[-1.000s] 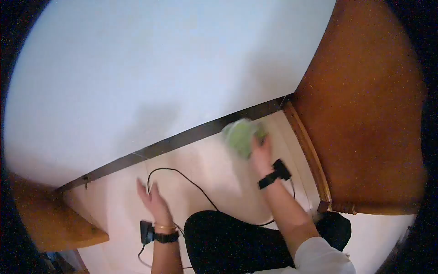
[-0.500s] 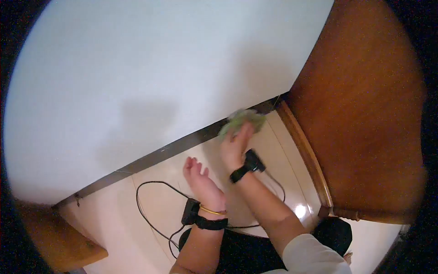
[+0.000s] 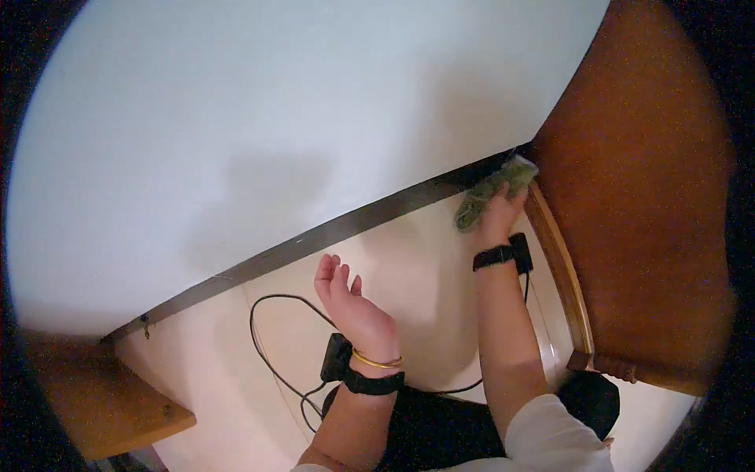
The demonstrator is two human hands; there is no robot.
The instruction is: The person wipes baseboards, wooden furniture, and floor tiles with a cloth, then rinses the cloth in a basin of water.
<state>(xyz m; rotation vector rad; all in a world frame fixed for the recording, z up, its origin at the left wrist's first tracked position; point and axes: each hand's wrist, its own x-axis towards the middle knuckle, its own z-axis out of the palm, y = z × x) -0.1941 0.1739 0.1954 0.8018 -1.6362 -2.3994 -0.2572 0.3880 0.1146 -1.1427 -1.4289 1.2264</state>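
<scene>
My right hand (image 3: 502, 211) presses a green cloth (image 3: 497, 189) against the dark skirting (image 3: 346, 223), at the corner where the white wall (image 3: 275, 118) meets the wooden furniture on the right. The cloth is bunched under and around its fingers. My left hand (image 3: 355, 311) is raised above the pale floor, left of the right hand, with its fingers loosely curled apart and nothing in it. Each wrist wears a black strap with a small black box, and a gold bangle (image 3: 376, 362) circles the left wrist.
A wooden panel (image 3: 645, 204) with a raised base trim (image 3: 562, 259) stands on the right. Another wooden piece (image 3: 134, 409) is at the lower left. A black cable (image 3: 255, 330) loops over the tiled floor (image 3: 212, 370) near my left wrist.
My right hand has moved the cloth rightward along the skirting into the corner. My left hand has come across to the right from the lower left, and its fingers have curled somewhat.
</scene>
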